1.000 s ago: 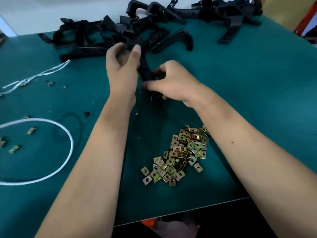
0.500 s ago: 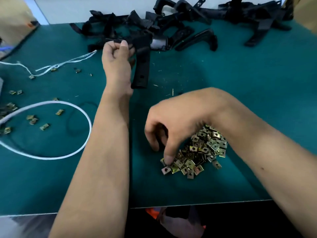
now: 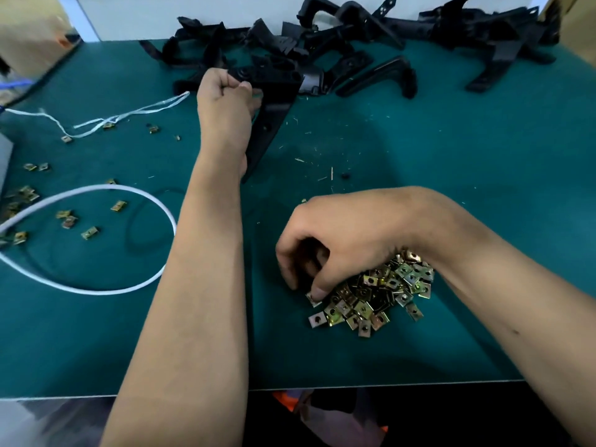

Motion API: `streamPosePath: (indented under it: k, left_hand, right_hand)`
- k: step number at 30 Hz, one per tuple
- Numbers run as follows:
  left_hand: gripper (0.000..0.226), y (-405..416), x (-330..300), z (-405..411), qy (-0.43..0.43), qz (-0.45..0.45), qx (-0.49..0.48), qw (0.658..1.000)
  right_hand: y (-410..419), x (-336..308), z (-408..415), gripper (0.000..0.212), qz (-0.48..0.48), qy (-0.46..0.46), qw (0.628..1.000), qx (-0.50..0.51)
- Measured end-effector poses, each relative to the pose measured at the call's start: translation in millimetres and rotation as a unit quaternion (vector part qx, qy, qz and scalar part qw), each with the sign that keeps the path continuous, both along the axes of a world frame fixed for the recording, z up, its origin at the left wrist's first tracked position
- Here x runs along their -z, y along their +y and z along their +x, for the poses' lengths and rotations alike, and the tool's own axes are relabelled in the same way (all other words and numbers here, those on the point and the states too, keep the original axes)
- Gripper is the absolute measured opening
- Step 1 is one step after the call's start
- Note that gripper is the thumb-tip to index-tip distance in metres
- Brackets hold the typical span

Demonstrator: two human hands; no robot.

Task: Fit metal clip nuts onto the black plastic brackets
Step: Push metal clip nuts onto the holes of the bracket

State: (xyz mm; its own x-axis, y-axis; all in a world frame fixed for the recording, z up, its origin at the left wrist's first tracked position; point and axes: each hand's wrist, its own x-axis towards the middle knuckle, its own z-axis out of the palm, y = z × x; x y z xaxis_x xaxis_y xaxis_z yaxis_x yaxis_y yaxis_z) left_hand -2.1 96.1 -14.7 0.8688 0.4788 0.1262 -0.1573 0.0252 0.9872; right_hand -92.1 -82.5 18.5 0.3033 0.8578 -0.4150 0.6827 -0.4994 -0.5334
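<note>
- The pile of clip nuts point(image 3: 377, 295) lies on the green tabletop point(image 3: 451, 175) at lower centre of the frame; your right hand point(image 3: 332, 240) is curled over its left edge, thumb and fingertips closing on one clip nut point(image 3: 313, 298).
- Take just that one, pinched by its flat sides, so that the open mouth leads when you carry it up.
- The bracket point(image 3: 274, 104) you are working on sits at upper centre, gripped at its top end by your left hand point(image 3: 225, 101), fingers wrapped tight.
- Keep it braced against the tabletop, and slide the clip squarely over the edge until the holes line up.
- More brackets point(image 3: 451, 33) are heaped along the top edge; stray clip nuts point(image 3: 69, 221) and a white cord loop point(image 3: 145, 195) lie at left.
</note>
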Motion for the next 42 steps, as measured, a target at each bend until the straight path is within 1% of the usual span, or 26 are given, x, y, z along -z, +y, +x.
streamPosePath:
  k: [2, 5, 8, 11, 12, 14, 15, 16, 17, 19, 20, 21, 23, 25, 27, 30, 33, 42]
  left_hand:
    - [0.025, -1, 1, 1, 0.003, -0.024, -0.003, 1.000]
    - [0.020, -4, 3, 1, 0.006, -0.033, 0.015, 0.999]
    - [0.019, -7, 6, 2, 0.017, 0.009, 0.043, 0.999]
    - [0.024, -11, 9, 1, 0.007, 0.048, 0.076, 0.996]
    - [0.025, -13, 9, 0, 0.009, 0.065, 0.089, 0.994]
    - [0.025, -16, 10, -3, 0.018, 0.093, 0.110, 0.989]
    - [0.024, -17, 11, -4, 0.023, 0.097, 0.121, 0.988]
    - [0.024, -19, 10, -5, 0.028, 0.101, 0.135, 0.985]
    - [0.022, -20, 9, -6, 0.032, 0.105, 0.151, 0.982]
    - [0.012, -25, 9, -9, 0.038, 0.118, 0.188, 0.974]
    - [0.012, -27, 9, -10, 0.038, 0.132, 0.207, 0.969]
    - [0.021, -29, 10, -11, 0.033, 0.154, 0.224, 0.962]
    - [0.045, -34, 12, -13, 0.017, 0.209, 0.251, 0.945]
    - [0.059, -43, 12, -15, 0.005, 0.259, 0.263, 0.929]
    - [0.063, -47, 12, -15, 0.009, 0.271, 0.264, 0.925]
    - [0.062, -47, 13, -15, 0.019, 0.262, 0.264, 0.928]
    - [0.063, -48, 12, -18, 0.015, 0.264, 0.262, 0.928]
    - [0.065, -49, 11, -19, 0.021, 0.286, 0.261, 0.922]
  right_hand:
    - [0, 2, -2, 0.023, 0.000, 0.008, 1.000, -0.010]
    - [2, 5, -3, 0.017, -0.013, -0.015, 1.000, -0.017]
    - [0, 7, 4, 0.013, -0.003, -0.053, 0.999, 0.014]
    - [-12, 8, 17, 0.012, 0.037, -0.112, 0.991, 0.063]
    - [-19, 8, 22, 0.012, 0.062, -0.100, 0.989, 0.089]
    - [-34, 8, 32, 0.010, 0.152, -0.004, 0.976, 0.158]
    - [-42, 10, 37, 0.010, 0.221, 0.044, 0.954, 0.199]
    - [-50, 12, 43, 0.011, 0.299, 0.076, 0.919, 0.248]
    - [-57, 16, 49, 0.011, 0.372, 0.097, 0.872, 0.302]
    - [-69, 26, 61, 0.009, 0.477, 0.102, 0.774, 0.403]
    - [-73, 31, 67, 0.007, 0.500, 0.089, 0.741, 0.439]
    - [-76, 36, 72, 0.005, 0.509, 0.071, 0.720, 0.466]
    - [-80, 44, 79, 0.008, 0.513, 0.043, 0.700, 0.495]
    - [-81, 49, 82, 0.015, 0.513, 0.044, 0.695, 0.502]
    - [-83, 50, 82, 0.021, 0.503, 0.049, 0.706, 0.496]
    - [-84, 48, 81, 0.017, 0.484, 0.032, 0.724, 0.491]
    - [-85, 47, 79, 0.010, 0.490, 0.029, 0.715, 0.497]
    - [-86, 44, 78, 0.013, 0.490, 0.040, 0.720, 0.489]
